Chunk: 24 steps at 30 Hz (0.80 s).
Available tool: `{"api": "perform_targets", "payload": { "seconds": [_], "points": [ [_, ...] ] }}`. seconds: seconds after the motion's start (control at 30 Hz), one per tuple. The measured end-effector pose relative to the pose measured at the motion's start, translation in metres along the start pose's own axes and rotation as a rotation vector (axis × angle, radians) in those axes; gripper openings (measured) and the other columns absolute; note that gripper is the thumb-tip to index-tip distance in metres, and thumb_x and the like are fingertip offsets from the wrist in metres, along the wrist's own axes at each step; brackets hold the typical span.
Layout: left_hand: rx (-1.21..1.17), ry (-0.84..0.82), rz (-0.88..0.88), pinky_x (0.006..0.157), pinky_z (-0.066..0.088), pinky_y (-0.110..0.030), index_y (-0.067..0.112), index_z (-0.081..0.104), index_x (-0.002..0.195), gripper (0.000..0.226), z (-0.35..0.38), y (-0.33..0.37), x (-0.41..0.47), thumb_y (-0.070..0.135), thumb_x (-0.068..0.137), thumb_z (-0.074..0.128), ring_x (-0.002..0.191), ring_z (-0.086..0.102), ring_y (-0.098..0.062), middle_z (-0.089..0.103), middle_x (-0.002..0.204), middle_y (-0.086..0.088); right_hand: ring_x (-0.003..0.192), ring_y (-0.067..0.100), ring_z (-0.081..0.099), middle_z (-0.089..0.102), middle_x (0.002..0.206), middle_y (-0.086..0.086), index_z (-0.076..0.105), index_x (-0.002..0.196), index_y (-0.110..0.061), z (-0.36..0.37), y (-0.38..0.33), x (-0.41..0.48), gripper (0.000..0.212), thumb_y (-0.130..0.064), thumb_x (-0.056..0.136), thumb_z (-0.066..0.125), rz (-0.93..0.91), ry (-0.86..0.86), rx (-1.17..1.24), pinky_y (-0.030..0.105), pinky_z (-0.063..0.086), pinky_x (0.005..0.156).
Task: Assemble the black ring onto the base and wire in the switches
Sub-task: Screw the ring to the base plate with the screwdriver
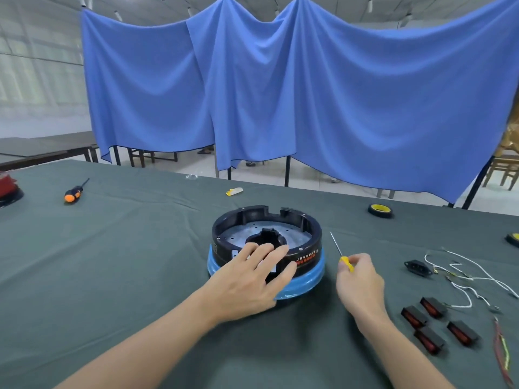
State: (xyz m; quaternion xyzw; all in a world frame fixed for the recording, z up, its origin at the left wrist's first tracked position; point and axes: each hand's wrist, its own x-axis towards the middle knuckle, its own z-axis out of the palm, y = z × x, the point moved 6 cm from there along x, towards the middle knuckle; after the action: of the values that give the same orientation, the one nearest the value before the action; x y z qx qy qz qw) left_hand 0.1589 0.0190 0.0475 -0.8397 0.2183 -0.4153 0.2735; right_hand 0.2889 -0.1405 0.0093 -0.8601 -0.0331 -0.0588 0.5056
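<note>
The black ring [311, 234] sits on the blue-wrapped base [309, 279] in the middle of the green table. My left hand [250, 279] lies on the ring's near rim with its fingers spread and straight. To the right of the base, my right hand [359, 279] grips a small yellow-handled screwdriver [341, 254], its thin shaft pointing up and away. Several black switches with red faces [438, 324] lie at the right front. White wires [471, 276] and a black socket [417, 267] lie beyond them.
An orange-and-black screwdriver [74, 192] lies at the far left, near a red and black object [8, 189] at the table's edge. A tape roll [380, 210] sits at the back right, a yellow scrap [234, 191] at the back. Red and green wires [501, 352] lie at the right edge.
</note>
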Motion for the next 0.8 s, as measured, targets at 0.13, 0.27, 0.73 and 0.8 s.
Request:
{"api": "perform_targets", "payload": {
  "seconds": [0.13, 0.27, 0.73, 0.8],
  "points": [
    [0.008, 0.046, 0.016, 0.078, 0.053, -0.041, 0.006, 0.053, 0.120, 0.052, 0.011, 0.003, -0.008, 0.045, 0.087, 0.062, 0.096, 0.064, -0.034, 0.066, 0.118, -0.022, 0.103, 0.037, 0.048, 0.056, 0.107, 0.020, 0.048, 0.107, 0.000, 0.004, -0.002, 0.000, 0.013, -0.005, 0.095, 0.044, -0.148, 0.036, -0.308, 0.036, 0.030, 0.080],
    [-0.009, 0.071, 0.015, 0.083, 0.051, -0.041, 0.006, 0.053, 0.120, 0.061, 0.018, 0.004, -0.007, 0.057, 0.089, 0.059, 0.104, 0.054, -0.032, 0.065, 0.121, -0.021, 0.106, 0.031, 0.044, 0.051, 0.113, 0.014, 0.046, 0.107, -0.007, 0.016, 0.002, -0.001, 0.014, -0.007, 0.094, 0.044, -0.174, 0.009, -0.585, 0.033, 0.029, 0.088],
    [-0.150, -0.027, -0.101, 0.087, 0.050, -0.038, 0.005, 0.060, 0.131, 0.053, 0.010, 0.010, -0.008, 0.043, 0.095, 0.053, 0.102, 0.062, -0.029, 0.062, 0.128, -0.014, 0.107, 0.032, 0.043, 0.052, 0.115, 0.013, 0.054, 0.113, -0.009, 0.010, -0.001, -0.009, 0.023, -0.017, 0.093, 0.046, -0.193, 0.028, -0.536, 0.038, 0.037, 0.094],
    [-0.228, -0.067, -0.201, 0.092, 0.048, -0.038, 0.005, 0.056, 0.134, 0.055, 0.008, 0.010, -0.006, 0.043, 0.095, 0.049, 0.110, 0.060, -0.029, 0.059, 0.130, -0.013, 0.107, 0.031, 0.042, 0.051, 0.115, 0.012, 0.053, 0.114, -0.009, 0.010, -0.002, -0.012, 0.024, -0.016, 0.092, 0.047, -0.217, 0.021, -0.518, 0.038, 0.037, 0.094]
  ]
}}
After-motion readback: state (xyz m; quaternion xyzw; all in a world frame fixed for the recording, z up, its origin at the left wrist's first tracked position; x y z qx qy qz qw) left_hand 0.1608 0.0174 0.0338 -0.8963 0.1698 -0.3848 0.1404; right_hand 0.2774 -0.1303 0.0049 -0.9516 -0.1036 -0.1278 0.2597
